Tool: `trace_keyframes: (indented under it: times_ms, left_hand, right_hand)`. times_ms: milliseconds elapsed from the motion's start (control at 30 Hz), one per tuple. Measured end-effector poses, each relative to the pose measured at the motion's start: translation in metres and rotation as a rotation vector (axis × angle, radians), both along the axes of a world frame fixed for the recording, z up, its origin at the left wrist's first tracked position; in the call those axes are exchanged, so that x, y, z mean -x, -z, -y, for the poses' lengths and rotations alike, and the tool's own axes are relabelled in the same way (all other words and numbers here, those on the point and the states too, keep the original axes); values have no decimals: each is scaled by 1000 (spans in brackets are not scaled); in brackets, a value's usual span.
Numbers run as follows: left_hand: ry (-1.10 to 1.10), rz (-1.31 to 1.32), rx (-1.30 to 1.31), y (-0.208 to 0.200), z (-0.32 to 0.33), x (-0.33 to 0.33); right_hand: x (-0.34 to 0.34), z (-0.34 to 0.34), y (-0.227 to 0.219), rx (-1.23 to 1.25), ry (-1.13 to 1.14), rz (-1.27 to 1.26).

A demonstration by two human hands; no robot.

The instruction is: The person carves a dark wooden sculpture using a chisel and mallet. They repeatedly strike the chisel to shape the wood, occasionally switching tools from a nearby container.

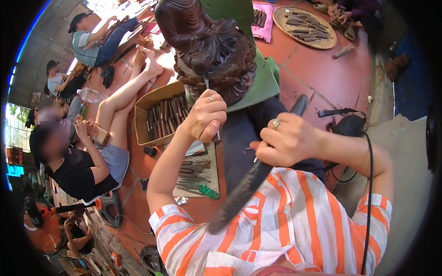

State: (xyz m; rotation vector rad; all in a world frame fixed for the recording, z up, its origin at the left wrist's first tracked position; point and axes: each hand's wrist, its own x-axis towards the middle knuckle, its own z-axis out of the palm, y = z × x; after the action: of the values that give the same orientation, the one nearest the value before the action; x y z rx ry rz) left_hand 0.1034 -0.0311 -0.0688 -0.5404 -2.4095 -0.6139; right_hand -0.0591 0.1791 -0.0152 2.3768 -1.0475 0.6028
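A: Position of the carving?
B: Dark brown carving (209, 50), a draped figure on a petalled base, upright on a green support (266, 80).

A: Tool at its surface?
B: Chisel (206, 83). Its metal blade reaches the base on the side nearest the wearer; contact appears made. Left hand (207, 114) just below the carving, fingers curled in a fist around the chisel, thumb folded over.

A: Right hand?
B: Right hand (287, 140), below and right of the carving, fingers wrapped around a long dark club (241, 195). Club slants, one end toward the striped shirt (294, 211); it is apart from the chisel.

A: Surroundings?
B: Cardboard box (141, 123) just left of the carving, packed with upright-leaning tools (165, 115). Below the box, a pale mat (213, 168) with loose metal tools (189, 179) and a green strip (209, 192).

A: Further out?
B: Right of and beyond the carving, on the red tiled floor (317, 76): round woven tray (278, 23) bearing more tools. Well left of the carving: a seated person (78, 161) in a black top.
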Motion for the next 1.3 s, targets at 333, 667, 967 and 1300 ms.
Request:
trace_keyframes:
  times_ms: [333, 667, 967, 1300]
  left_hand:
    - [17, 49, 37, -9, 0, 8]
    - [157, -22, 155, 2, -80, 56]
    - [-272, -238, 64, -5, -54, 68]
    - [-374, -209, 9, -5, -45, 78]
  right_hand:
    - [7, 2, 13, 5, 436, 6]
    - [36, -38, 45, -37, 226, 492]
    - [49, -34, 94, -17, 266, 790]
    - [50, -21, 105, -112, 266, 912]
